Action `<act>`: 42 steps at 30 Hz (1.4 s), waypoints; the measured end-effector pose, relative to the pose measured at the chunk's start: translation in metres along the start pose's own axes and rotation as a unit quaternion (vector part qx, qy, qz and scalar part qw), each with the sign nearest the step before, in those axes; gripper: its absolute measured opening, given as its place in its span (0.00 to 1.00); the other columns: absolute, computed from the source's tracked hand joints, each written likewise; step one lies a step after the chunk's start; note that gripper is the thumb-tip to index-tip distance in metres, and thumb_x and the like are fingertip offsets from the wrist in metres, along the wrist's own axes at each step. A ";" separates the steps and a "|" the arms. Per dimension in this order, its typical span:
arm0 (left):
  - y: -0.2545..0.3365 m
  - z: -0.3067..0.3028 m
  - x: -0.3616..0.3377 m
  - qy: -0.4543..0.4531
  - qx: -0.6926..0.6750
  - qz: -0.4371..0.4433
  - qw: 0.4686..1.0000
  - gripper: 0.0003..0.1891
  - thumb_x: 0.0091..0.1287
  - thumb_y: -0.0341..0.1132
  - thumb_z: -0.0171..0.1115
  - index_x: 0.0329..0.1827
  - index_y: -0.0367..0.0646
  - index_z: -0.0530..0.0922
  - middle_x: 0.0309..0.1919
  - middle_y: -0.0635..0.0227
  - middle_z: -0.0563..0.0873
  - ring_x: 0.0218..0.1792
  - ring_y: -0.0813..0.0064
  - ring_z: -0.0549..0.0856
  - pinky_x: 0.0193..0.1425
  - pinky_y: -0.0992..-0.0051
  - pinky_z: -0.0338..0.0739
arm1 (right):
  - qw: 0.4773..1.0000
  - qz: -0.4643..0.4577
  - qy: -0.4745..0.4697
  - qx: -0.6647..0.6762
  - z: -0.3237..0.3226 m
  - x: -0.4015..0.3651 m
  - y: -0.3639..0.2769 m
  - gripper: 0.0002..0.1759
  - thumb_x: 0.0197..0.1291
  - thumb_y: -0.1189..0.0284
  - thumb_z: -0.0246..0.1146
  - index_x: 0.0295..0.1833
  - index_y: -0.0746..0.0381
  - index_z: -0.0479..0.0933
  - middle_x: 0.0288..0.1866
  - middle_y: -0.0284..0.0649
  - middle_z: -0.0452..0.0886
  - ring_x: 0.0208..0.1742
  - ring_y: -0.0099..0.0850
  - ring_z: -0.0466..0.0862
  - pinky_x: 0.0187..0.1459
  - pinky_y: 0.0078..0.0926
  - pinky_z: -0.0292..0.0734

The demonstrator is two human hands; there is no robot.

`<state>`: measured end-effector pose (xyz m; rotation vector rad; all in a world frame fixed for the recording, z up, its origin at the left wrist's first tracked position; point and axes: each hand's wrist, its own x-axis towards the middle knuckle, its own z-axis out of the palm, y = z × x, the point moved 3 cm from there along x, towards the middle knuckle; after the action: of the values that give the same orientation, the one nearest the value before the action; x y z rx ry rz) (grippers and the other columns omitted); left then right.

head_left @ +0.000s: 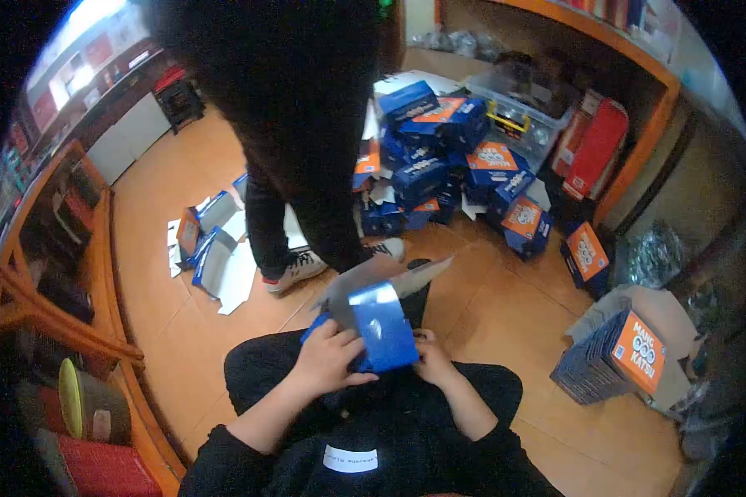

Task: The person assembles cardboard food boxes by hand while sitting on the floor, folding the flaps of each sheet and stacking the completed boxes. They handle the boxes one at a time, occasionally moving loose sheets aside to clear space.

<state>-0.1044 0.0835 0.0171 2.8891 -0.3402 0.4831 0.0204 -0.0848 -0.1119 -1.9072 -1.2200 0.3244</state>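
Over my lap is a partly folded blue cardboard box (pixel 387 331), its grey-white inner flaps standing open at the top. My left hand (pixel 330 358) grips its left side, fingers bent over the panel and thumb along the lower edge. At the box's right edge, my right hand (pixel 431 356) is closed with curled fingers against the side; the box partly hides those fingertips.
Another person in dark trousers (pixel 298 166) stands just ahead, wearing white sneakers (pixel 294 271). Folded blue-and-orange boxes (pixel 439 157) are heaped beyond. Flat box blanks (pixel 613 356) stand stacked at right. Unfolded cartons (pixel 224 265) lie left, near a wooden cabinet (pixel 112 331).
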 end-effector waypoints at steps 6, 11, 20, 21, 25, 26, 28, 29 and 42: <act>-0.012 0.003 -0.034 0.088 -0.036 -0.048 0.994 0.19 0.51 0.54 0.68 0.40 0.54 0.77 0.46 0.72 0.77 0.58 0.55 0.69 0.63 0.51 0.61 | 0.983 0.179 -0.048 0.013 0.061 -0.004 0.078 0.19 0.58 0.71 0.57 0.56 0.59 0.76 0.63 0.49 0.69 0.65 0.47 0.65 0.65 0.40 0.58; -0.011 0.011 -0.044 0.068 -0.047 -0.067 0.994 0.17 0.53 0.55 0.66 0.40 0.58 0.78 0.48 0.74 0.77 0.64 0.50 0.64 0.66 0.38 0.50 | 0.937 0.083 -0.153 0.303 0.011 0.004 0.025 0.28 0.58 0.70 0.57 0.65 0.61 0.65 0.63 0.48 0.66 0.67 0.39 0.63 0.65 0.38 0.58; -0.004 0.007 -0.030 0.056 -0.078 -0.070 0.993 0.15 0.52 0.51 0.68 0.37 0.57 0.80 0.41 0.78 0.80 0.45 0.61 0.72 0.46 0.58 0.65 | 0.926 0.115 0.107 0.343 -0.004 0.000 -0.089 0.15 0.62 0.77 0.60 0.54 0.65 0.69 0.48 0.34 0.76 0.52 0.22 0.75 0.56 0.20 0.67; -0.004 0.002 -0.027 0.073 -0.088 -0.045 0.992 0.10 0.54 0.45 0.67 0.35 0.54 0.80 0.37 0.76 0.81 0.38 0.64 0.74 0.42 0.65 0.68 | 0.925 0.111 0.144 0.333 -0.002 0.000 -0.093 0.14 0.62 0.77 0.60 0.53 0.66 0.70 0.45 0.33 0.77 0.49 0.21 0.76 0.53 0.20 0.68; -0.008 -0.001 -0.026 0.048 -0.090 -0.016 0.995 0.06 0.56 0.37 0.65 0.33 0.48 0.78 0.33 0.70 0.80 0.32 0.66 0.75 0.37 0.69 0.70 | 0.944 0.085 0.201 0.248 0.006 -0.001 -0.105 0.15 0.61 0.78 0.60 0.53 0.67 0.69 0.44 0.34 0.77 0.48 0.21 0.76 0.52 0.20 0.68; -0.008 -0.001 -0.027 0.046 -0.098 -0.020 0.994 0.06 0.56 0.37 0.65 0.33 0.48 0.78 0.32 0.70 0.80 0.32 0.66 0.75 0.37 0.69 0.70 | 0.951 0.086 0.206 0.215 0.006 -0.001 -0.109 0.15 0.61 0.78 0.60 0.53 0.67 0.69 0.44 0.35 0.77 0.49 0.21 0.76 0.52 0.20 0.68; -0.009 -0.002 -0.025 0.050 -0.104 -0.025 0.993 0.06 0.56 0.36 0.64 0.33 0.47 0.78 0.31 0.69 0.79 0.33 0.65 0.76 0.38 0.68 0.70 | 0.959 0.088 0.207 0.170 0.006 0.005 -0.111 0.15 0.60 0.78 0.61 0.52 0.67 0.70 0.44 0.35 0.77 0.48 0.21 0.76 0.52 0.20 0.69; -0.008 0.000 -0.027 0.051 -0.101 -0.032 0.993 0.07 0.56 0.36 0.64 0.34 0.47 0.77 0.30 0.69 0.78 0.33 0.65 0.76 0.38 0.67 0.71 | 0.962 0.093 0.202 0.159 0.007 0.006 -0.111 0.16 0.60 0.78 0.61 0.52 0.67 0.70 0.43 0.36 0.77 0.48 0.21 0.76 0.52 0.20 0.69; -0.015 0.006 -0.036 0.049 -0.137 0.007 0.989 0.12 0.52 0.43 0.68 0.34 0.52 0.77 0.34 0.73 0.79 0.36 0.65 0.76 0.41 0.67 0.70 | 0.969 0.058 0.216 0.100 0.020 0.005 -0.108 0.19 0.52 0.70 0.66 0.48 0.66 0.73 0.39 0.49 0.81 0.42 0.43 0.83 0.44 0.35 0.75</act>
<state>-0.1314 0.1036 -0.0029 2.5887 -0.3781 0.5339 -0.0570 -0.0503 -0.0414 -1.7576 -0.7594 0.0780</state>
